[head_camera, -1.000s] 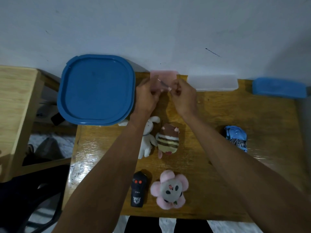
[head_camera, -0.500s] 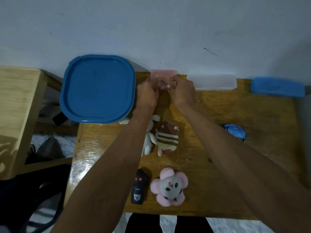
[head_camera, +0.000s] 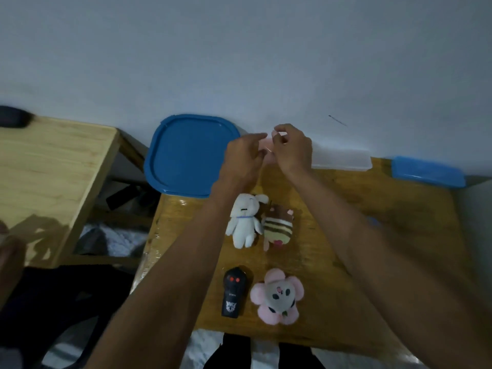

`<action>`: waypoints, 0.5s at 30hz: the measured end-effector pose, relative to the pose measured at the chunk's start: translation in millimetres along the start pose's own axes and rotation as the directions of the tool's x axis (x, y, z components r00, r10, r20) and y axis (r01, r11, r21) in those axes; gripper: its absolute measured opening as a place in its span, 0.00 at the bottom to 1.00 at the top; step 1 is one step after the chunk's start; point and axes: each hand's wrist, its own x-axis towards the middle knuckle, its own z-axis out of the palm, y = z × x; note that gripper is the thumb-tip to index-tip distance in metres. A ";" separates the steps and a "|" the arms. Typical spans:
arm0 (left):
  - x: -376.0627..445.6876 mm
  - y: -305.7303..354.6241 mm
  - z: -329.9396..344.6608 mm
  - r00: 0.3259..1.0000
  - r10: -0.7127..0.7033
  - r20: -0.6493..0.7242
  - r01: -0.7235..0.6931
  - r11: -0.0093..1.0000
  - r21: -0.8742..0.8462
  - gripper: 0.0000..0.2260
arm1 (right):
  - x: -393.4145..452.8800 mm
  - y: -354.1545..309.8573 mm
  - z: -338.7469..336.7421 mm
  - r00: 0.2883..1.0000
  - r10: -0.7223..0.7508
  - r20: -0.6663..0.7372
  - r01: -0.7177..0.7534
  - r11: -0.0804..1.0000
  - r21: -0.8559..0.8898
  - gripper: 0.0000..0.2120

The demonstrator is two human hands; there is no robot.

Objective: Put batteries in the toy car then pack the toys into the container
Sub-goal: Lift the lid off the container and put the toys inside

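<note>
Batteries probably in small pink translucent box (head_camera: 267, 145) at far edge, mostly hidden behind my hands. Right hand (head_camera: 294, 147) pinches something thin; left hand (head_camera: 243, 155) loose, empty. Brace box with left before pulling.

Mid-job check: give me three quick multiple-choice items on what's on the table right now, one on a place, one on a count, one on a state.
1. Where does the black remote lie?
A. left of the pink flower plush
B. on the blue lid
C. beside the clear box

2. How many plush toys lie on the wooden table?
A. one
B. three
C. five

3. What is the right hand doing?
A. lying flat on the table
B. gripping the remote
C. raised near the wall, fingers pinched together

Answers: 1 A, they lie side by side at the near edge. 2 B, white bunny, striped plush and the flower. 3 C, it is up by the left hand.
</note>
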 end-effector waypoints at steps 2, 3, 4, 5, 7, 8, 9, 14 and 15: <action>-4.3 -7.5 -24.9 0.998 0.014 -0.061 -0.015 1.000 -0.018 0.19 | -12.0 -14.2 8.0 0.999 -0.038 0.016 0.038 0.999 0.000 0.10; -7.1 -13.1 -37.4 0.997 0.021 -0.081 -0.020 1.000 0.009 0.19 | -18.2 -19.9 12.8 0.998 -0.060 0.028 0.060 0.998 -0.005 0.11; -9.8 -22.5 -47.8 0.994 0.019 -0.103 -0.014 0.999 0.043 0.19 | -23.1 -23.0 19.9 0.996 -0.074 0.046 0.074 0.997 0.000 0.12; -12.9 -31.9 -58.5 0.993 0.006 -0.122 0.004 0.997 0.081 0.21 | -28.9 -26.9 26.3 0.994 -0.080 0.078 0.079 0.997 0.015 0.13; -18.7 -54.3 -77.2 0.989 -0.013 -0.146 0.032 0.992 0.126 0.24 | -39.2 -31.5 41.3 0.986 -0.084 0.147 0.081 0.996 0.028 0.20; -21.5 -66.8 -84.6 0.989 -0.009 -0.148 0.030 0.990 0.139 0.26 | -44.1 -32.7 48.0 0.981 -0.083 0.173 0.082 0.997 0.009 0.25; -24.8 -78.6 -92.1 0.990 0.001 -0.140 0.021 0.987 0.156 0.28 | -49.3 -33.6 53.8 0.978 -0.078 0.196 0.083 0.996 -0.019 0.30; -41.5 -129.3 -119.6 0.983 -0.126 -0.132 0.164 0.929 0.332 0.39 | -62.1 -30.9 80.0 0.975 -0.058 0.213 0.082 0.991 -0.104 0.42; -44.0 -135.5 -122.9 0.975 -0.189 -0.118 0.218 0.916 0.338 0.41 | -63.6 -30.6 83.6 0.974 -0.051 0.219 0.078 0.990 -0.115 0.43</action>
